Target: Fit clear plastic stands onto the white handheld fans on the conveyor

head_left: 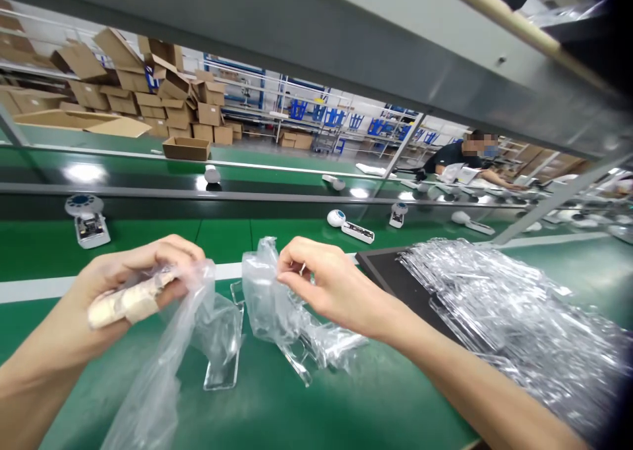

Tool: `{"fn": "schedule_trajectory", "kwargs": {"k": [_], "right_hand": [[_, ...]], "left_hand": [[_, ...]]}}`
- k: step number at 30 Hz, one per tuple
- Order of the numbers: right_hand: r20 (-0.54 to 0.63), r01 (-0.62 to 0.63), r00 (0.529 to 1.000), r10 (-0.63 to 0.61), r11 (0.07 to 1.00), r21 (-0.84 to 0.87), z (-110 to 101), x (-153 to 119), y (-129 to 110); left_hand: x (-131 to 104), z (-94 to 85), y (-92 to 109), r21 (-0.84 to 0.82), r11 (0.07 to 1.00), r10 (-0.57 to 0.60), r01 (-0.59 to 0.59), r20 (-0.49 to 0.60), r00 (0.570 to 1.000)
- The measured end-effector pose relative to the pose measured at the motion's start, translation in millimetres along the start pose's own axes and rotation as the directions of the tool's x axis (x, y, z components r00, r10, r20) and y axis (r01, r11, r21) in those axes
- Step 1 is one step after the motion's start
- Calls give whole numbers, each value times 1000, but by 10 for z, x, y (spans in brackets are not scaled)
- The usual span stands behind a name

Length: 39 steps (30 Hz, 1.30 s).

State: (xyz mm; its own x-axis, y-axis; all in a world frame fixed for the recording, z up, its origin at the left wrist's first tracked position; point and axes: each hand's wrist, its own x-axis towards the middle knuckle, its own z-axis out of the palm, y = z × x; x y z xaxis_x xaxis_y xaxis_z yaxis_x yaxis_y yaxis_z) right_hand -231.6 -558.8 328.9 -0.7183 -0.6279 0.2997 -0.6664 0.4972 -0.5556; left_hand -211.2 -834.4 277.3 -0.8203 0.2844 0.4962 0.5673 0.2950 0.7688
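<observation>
My left hand (143,285) is closed on a thin clear plastic bag (171,364), which hangs down toward the near edge. A cream-coloured, tape-like piece (129,305) lies along this hand's fingers; whether it is worn or held is unclear. Thumb and fingertips of my right hand (331,282) pinch another crumpled stretch of clear plastic (262,295). I cannot tell if both stretches are one bag. Beneath and between the hands, clear plastic frames (221,379) rest on the green work surface (277,417), partly covered by the film.
Many clear plastic parts (514,318) are heaped on a black tray (383,265) at right. White devices, some with exposed circuits (91,226), sit along the green conveyor (227,232). A metal beam (316,48) crosses overhead. A co-worker (459,157) works at far right; cartons (163,101) stand behind.
</observation>
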Motion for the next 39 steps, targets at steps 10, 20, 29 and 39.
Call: {"fn": "schedule_trajectory", "kwargs": {"k": [10,20,29,39], "right_hand": [[74,163,981,-177,973,165,264,333,-236],[247,-398,864,439,896,-199,511,192,973],[-32,-396,918,395,912,-108,496,-280,919],[-396,-324,744,539,809,491,795,-400,360]], "left_hand": [[-112,54,188,148,972,-189,181,41,981],[117,-69,149,-82,854,-518,514,-239,822],[155,-76,39,-61,812,-580,581,37,814],[153,700,38,-93,841,-504,533,221,835]]}}
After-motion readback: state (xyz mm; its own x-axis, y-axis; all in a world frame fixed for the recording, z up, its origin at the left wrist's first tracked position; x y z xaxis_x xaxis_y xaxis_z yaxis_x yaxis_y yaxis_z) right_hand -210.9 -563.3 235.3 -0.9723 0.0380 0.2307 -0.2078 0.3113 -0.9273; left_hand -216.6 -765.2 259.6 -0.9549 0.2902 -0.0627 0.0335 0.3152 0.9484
